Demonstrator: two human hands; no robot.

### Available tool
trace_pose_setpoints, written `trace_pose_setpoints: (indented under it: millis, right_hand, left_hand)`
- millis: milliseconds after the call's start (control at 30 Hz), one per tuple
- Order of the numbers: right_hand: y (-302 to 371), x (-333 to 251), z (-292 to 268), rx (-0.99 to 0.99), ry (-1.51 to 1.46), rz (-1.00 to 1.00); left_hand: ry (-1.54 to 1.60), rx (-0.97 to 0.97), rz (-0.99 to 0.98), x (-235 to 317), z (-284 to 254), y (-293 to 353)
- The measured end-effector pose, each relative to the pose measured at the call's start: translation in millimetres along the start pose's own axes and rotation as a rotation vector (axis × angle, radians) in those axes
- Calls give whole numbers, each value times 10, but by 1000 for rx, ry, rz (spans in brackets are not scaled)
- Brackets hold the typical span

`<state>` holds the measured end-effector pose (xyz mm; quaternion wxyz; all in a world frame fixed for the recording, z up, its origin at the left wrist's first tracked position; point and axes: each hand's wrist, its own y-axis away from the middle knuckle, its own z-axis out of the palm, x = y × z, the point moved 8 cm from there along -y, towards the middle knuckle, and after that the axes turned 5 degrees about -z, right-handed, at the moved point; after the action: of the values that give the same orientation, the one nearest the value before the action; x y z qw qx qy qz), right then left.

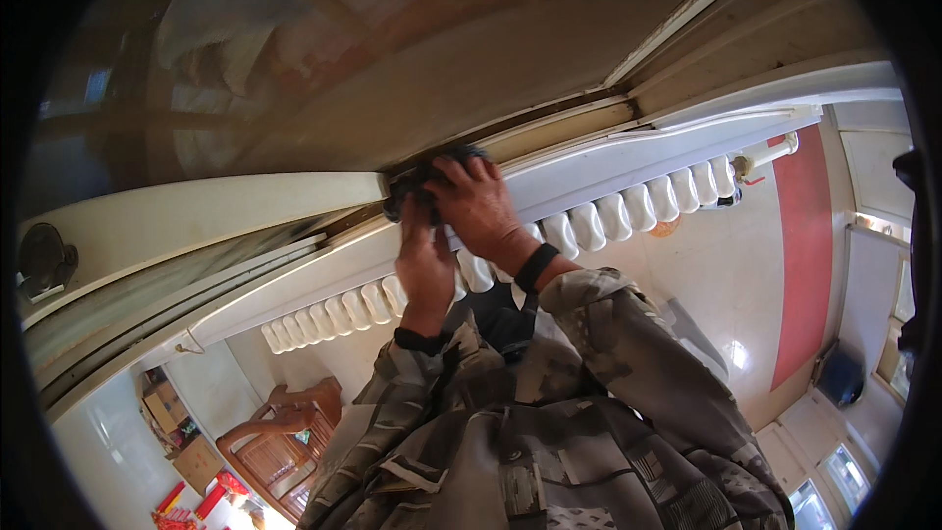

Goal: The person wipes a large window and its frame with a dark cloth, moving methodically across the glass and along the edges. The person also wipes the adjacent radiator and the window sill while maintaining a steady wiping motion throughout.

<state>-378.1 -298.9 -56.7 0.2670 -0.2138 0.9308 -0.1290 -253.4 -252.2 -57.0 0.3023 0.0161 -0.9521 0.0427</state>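
Observation:
My right hand [478, 208] presses a dark, bunched-up cloth [402, 188] against the end of the pale window frame [285, 194], where it meets the track. Just below and to its left, my left hand [425, 270] reaches up with its fingers on the same cloth. The fingers of both hands are bent round it, and part of the cloth is hidden behind them. The window track [549, 142] runs along the sill to either side, with dark grime in its corners. The large glass pane [392, 59] rises beyond my hands.
A white ribbed radiator [613, 221] stands under the sill [559, 186], close below my forearms. A dark round fitting [44, 260] sits on the frame at far left. A carved wooden chair [280, 442] stands lower left; a red strip [800, 265] crosses the floor at right.

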Motion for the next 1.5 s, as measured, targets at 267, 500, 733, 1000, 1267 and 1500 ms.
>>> trace_pose_setpoints:
  millis: [267, 500, 733, 1000, 1267, 1500]
  right_hand:
    - [566, 1530, -1182, 159, 127, 209]
    - [634, 1729, -1182, 292, 264, 451]
    - [312, 792, -421, 157, -53, 363]
    - [189, 754, -1764, 670, -315, 358]
    - [-213, 1324, -2724, 987, -377, 446]
    - [-323, 949, -2535, 957, -221, 313]
  left_hand:
    - [133, -353, 278, 1376, 1202, -269]
    - [211, -476, 292, 1560, 1186, -130]
    - [355, -299, 83, 766, 407, -248]
    - [390, -210, -95, -187, -196, -35]
    - [282, -256, 10, -168, -104, 142]
    - [172, -271, 49, -43, -169, 181]
